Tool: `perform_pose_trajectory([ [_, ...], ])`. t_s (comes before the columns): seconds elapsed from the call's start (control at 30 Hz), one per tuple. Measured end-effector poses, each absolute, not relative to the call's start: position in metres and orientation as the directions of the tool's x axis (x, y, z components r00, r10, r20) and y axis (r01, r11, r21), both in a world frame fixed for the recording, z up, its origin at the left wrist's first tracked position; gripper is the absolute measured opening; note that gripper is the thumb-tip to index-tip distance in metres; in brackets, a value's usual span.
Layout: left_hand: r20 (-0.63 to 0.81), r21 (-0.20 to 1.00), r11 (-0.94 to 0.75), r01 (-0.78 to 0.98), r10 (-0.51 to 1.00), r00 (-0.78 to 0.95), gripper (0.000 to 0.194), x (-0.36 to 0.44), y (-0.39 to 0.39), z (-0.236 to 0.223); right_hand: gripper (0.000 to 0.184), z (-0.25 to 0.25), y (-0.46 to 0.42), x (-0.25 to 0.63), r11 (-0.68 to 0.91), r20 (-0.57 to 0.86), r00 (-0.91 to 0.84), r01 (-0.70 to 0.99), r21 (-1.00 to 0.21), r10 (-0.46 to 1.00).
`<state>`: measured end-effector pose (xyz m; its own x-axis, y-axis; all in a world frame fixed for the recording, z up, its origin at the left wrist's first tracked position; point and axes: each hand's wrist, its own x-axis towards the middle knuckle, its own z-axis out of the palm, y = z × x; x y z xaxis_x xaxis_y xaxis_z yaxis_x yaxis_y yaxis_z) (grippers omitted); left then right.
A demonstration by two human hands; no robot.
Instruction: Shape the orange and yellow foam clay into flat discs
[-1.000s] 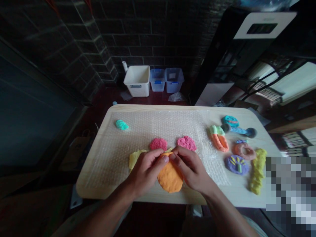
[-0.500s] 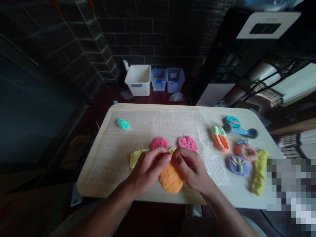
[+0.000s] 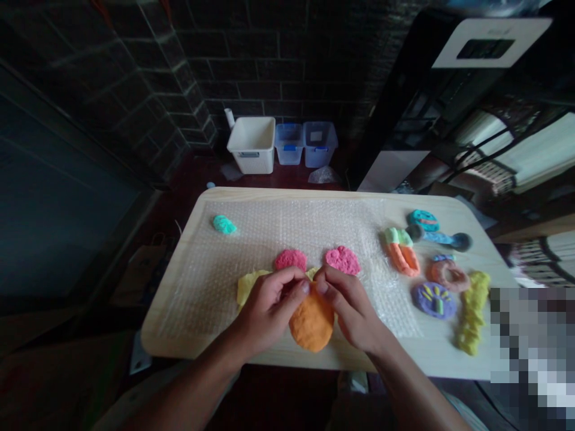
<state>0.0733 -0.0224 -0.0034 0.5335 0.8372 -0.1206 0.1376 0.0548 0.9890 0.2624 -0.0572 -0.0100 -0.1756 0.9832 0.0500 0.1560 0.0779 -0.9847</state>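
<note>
A flattened orange piece of modelling clay [image 3: 312, 323] hangs between my hands near the front of the table. My left hand [image 3: 273, 299] pinches its upper edge between thumb and fingers. On the other side my right hand [image 3: 345, 302] pinches the same edge, with the fingertips of both hands close together. Pale yellow clay [image 3: 250, 286] lies under and behind my hands, mostly covered by them. Just beyond sit two pink clay lumps, a darker one [image 3: 291, 260] on the left and a bumpy one [image 3: 342, 260] on the right.
Bubble wrap [image 3: 269, 227] covers much of the wooden table [image 3: 202, 350]. A turquoise clay lump [image 3: 223, 224] lies far left. Several clay shapes stand at the right, including a purple disc [image 3: 434, 300] and a yellow-green strip [image 3: 474, 312]. A white bin [image 3: 251, 146] is on the floor behind.
Both hands keep their pinch on the orange clay, with only slight shifts of the fingers. The whole view has drifted a little; the other clay pieces stay where they were on the table.
</note>
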Motion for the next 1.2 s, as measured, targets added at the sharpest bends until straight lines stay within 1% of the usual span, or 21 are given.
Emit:
perform_pose_trajectory([
  [0.13, -0.055, 0.981, -0.046, 0.187, 0.863, 0.502, 0.029, 0.0737, -0.0239, -0.0022, 0.035, -0.0099, -0.0569, 0.2606, 0.080, 0.048, -0.191, 0.162, -0.984, 0.980],
  [0.2, -0.073, 0.984, -0.018, 0.175, 0.864, 0.499, 0.032, 0.0741, -0.0242, -0.0022, 0.035, -0.0114, -0.0569, 0.2592, 0.099, 0.070, -0.177, 0.161, -0.982, 0.982],
  [0.3, -0.137, 0.986, 0.068, 0.153, 0.848, 0.512, 0.033, 0.0737, -0.0235, -0.0041, 0.035, -0.0132, -0.0568, 0.2597, 0.108, 0.088, -0.138, 0.139, -0.984, 0.987],
  [0.37, -0.138, 0.984, 0.062, 0.166, 0.856, 0.498, 0.033, 0.0726, -0.0229, -0.0050, 0.034, -0.0134, -0.0565, 0.2616, 0.080, 0.066, -0.135, 0.098, -0.992, 0.989],
  [0.47, -0.093, 0.979, 0.004, 0.203, 0.897, 0.433, 0.034, 0.0708, -0.0225, -0.0032, 0.037, -0.0132, -0.0558, 0.2636, 0.043, 0.032, -0.164, 0.067, -0.997, 0.986],
  [0.53, -0.087, 0.979, 0.007, 0.203, 0.917, 0.389, 0.034, 0.0708, -0.0224, -0.0012, 0.041, -0.0130, -0.0553, 0.2634, 0.069, 0.052, -0.161, 0.101, -0.993, 0.986],
  [0.67, -0.155, 0.986, 0.122, 0.112, 0.919, 0.363, 0.032, 0.0728, -0.0223, -0.0002, 0.041, -0.0127, -0.0549, 0.2624, 0.122, 0.106, -0.097, 0.172, -0.978, 0.990],
  [0.77, -0.160, 0.986, 0.134, 0.099, 0.928, 0.337, 0.031, 0.0729, -0.0220, 0.0002, 0.041, -0.0137, -0.0556, 0.2634, 0.070, 0.058, -0.097, 0.129, -0.989, 0.994],
  [0.83, -0.132, 0.986, 0.093, 0.140, 0.941, 0.310, 0.031, 0.0719, -0.0219, 0.0016, 0.043, -0.0151, -0.0564, 0.2639, 0.018, 0.004, -0.144, 0.100, -0.995, 0.989],
  [0.9, -0.115, 0.982, 0.063, 0.179, 0.947, 0.298, 0.032, 0.0709, -0.0222, 0.0029, 0.045, -0.0164, -0.0570, 0.2635, 0.000, -0.019, -0.178, 0.104, -0.995, 0.984],
  [0.97, -0.126, 0.983, 0.080, 0.163, 0.946, 0.299, 0.034, 0.0705, -0.0226, 0.0033, 0.045, -0.0174, -0.0573, 0.2626, 0.030, 0.007, -0.166, 0.134, -0.991, 0.986],
  [1.07, -0.171, 0.985, 0.156, 0.071, 0.930, 0.326, 0.035, 0.0702, -0.0229, 0.0024, 0.045, -0.0172, -0.0573, 0.2623, 0.085, 0.065, -0.120, 0.174, -0.981, 0.991],
  [1.13, -0.176, 0.984, 0.169, 0.051, 0.913, 0.368, 0.032, 0.0696, -0.0229, 0.0015, 0.046, -0.0157, -0.0572, 0.2632, 0.073, 0.056, -0.104, 0.165, -0.984, 0.993],
  [1.2, -0.160, 0.987, 0.139, 0.082, 0.901, 0.403, 0.030, 0.0686, -0.0228, 0.0006, 0.044, -0.0137, -0.0574, 0.2641, 0.040, 0.024, -0.120, 0.129, -0.991, 0.992],
])
